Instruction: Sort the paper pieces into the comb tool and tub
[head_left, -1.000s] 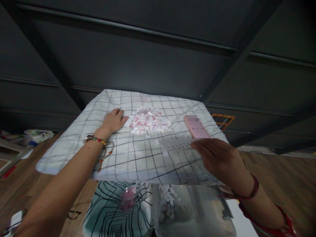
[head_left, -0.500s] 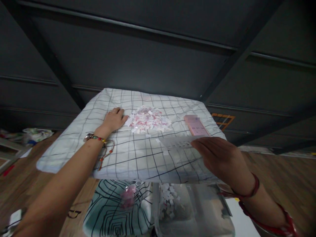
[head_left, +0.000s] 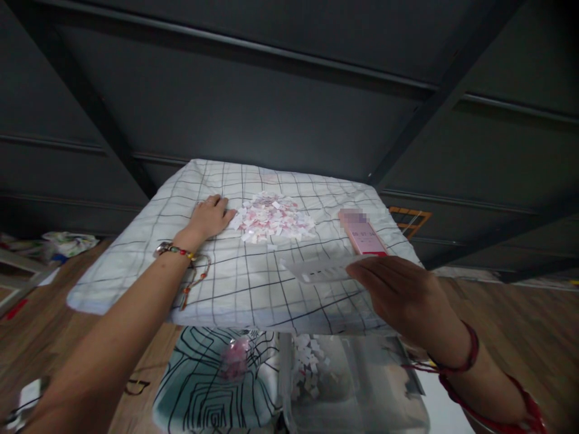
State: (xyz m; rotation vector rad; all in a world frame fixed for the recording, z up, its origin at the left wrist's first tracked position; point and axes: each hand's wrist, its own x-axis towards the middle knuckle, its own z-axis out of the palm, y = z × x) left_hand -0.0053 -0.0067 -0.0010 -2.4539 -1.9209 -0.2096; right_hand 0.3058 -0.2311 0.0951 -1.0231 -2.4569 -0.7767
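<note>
My left hand (head_left: 208, 218) lies flat on the checked cloth (head_left: 244, 283), fingers spread. Its thumb is by the left edge of a heap of small white and pink paper-like pieces (head_left: 275, 220). My right hand (head_left: 398, 289) is closed on one end of a thin, translucent white strip with a row of slots (head_left: 316, 271). The strip points left over the cloth, in front of the heap; I cannot tell whether it touches the cloth. A pink phone showing a timer (head_left: 364, 234) lies just beyond my right hand, its lower end partly covered by the strip and hand.
Below the table's front edge, a clear plastic box (head_left: 362, 416) holds many small white pieces (head_left: 310, 364). Left of it, a teal patterned cushion (head_left: 203, 386) carries a pink clear packet (head_left: 236, 358). A dark panelled wall (head_left: 253, 102) stands behind the table.
The strip in my right hand has shifted slightly left and down and tilted, so its slots show more clearly. My right hand dipped a little. My left hand has stayed put.
</note>
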